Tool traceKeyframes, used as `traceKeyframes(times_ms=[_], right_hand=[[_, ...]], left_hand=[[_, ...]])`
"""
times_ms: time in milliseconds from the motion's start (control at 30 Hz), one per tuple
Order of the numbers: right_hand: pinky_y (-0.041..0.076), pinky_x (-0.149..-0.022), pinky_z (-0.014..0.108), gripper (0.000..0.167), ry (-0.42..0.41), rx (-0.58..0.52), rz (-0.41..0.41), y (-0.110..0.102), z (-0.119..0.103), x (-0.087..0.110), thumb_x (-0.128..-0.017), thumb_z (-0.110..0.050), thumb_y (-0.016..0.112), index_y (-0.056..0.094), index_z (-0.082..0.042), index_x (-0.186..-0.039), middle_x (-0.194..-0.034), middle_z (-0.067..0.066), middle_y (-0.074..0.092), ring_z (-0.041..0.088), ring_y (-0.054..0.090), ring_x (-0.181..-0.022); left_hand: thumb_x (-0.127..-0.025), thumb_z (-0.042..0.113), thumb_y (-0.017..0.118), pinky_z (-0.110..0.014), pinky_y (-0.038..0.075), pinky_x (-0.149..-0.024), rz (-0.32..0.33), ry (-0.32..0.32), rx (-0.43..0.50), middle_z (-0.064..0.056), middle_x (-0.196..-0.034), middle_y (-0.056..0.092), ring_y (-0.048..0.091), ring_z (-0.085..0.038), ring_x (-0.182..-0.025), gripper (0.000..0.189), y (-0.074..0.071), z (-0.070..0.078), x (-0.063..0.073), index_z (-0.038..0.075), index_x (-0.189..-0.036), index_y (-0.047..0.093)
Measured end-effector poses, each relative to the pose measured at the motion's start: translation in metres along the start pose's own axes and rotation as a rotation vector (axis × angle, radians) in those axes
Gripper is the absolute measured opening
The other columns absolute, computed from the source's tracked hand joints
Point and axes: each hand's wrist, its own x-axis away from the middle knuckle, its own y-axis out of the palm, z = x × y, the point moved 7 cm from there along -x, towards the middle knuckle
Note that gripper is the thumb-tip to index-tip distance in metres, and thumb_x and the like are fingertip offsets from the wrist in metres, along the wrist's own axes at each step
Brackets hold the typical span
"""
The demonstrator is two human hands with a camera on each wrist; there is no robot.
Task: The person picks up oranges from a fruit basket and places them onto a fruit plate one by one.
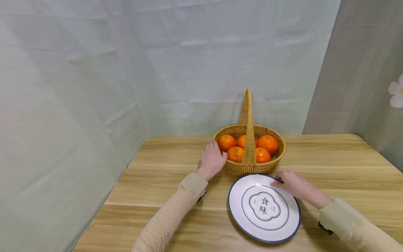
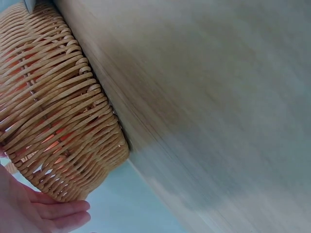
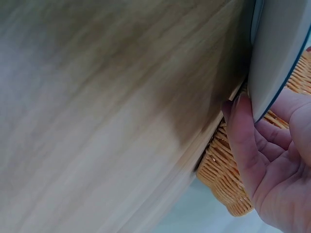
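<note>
A wicker basket [image 1: 240, 170] with a tall arched handle stands toward the back of the table, with several oranges [image 1: 267, 144] in it. My left hand [image 1: 212, 159] rests against the basket's left end; in the left wrist view its fingers [image 2: 60, 213] lie fairly straight along the outer wall. In front of the basket is a round white plate [image 1: 239, 206] with a dark blue rim and printed characters in its middle. My right hand [image 1: 295, 185] pinches the plate's far right rim, with fingers [image 3: 243, 141] reaching under the edge.
The wooden table [image 1: 151, 189] has a light grain and a rounded back right corner. Pale fabric [image 1: 195, 70] hangs behind it and along the left side. A browner curtain [image 1: 346, 80] with a flower print hangs at the right.
</note>
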Motion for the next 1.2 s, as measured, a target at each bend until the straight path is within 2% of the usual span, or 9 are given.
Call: traceKeyframes(times_ms=[200,667,1200], right_hand=[[0.04,-0.047,0.023,0.014,0.002,-0.022,-0.003,0.0019,-0.0025,-0.0011,-0.079,-0.012,0.069,0.058,-0.006,-0.073,-0.061,-0.004,0.051,0.009,0.044,-0.053],[0.037,-0.045,0.024,0.019,0.02,-0.033,0.007,0.0033,-0.0061,-0.0032,-0.079,-0.012,0.069,0.054,-0.009,-0.069,-0.057,-0.005,0.045,0.009,0.041,-0.051],[0.034,-0.043,0.022,0.024,0.018,-0.041,0.017,0.0052,-0.0081,-0.0052,-0.08,-0.013,0.069,0.05,-0.009,-0.066,-0.055,-0.004,0.041,0.008,0.039,-0.049]], left_hand=[[-0.087,0.033,0.046,-0.046,0.038,-0.082,0.012,0.007,0.006,-0.018,-0.106,0.052,0.046,-0.03,-0.093,0.05,-0.0009,0.0004,0.0005,-0.008,-0.116,0.048],[-0.087,0.034,0.045,-0.041,0.039,-0.075,-0.006,0.016,0.002,-0.014,-0.095,0.051,0.044,-0.027,-0.084,0.043,0.0011,0.0008,-0.0004,-0.004,-0.108,0.049],[-0.088,0.035,0.045,-0.044,0.039,-0.078,-0.016,0.025,0.0,-0.015,-0.099,0.05,0.045,-0.028,-0.087,0.048,0.001,-0.0015,-0.0002,-0.006,-0.112,0.048]])
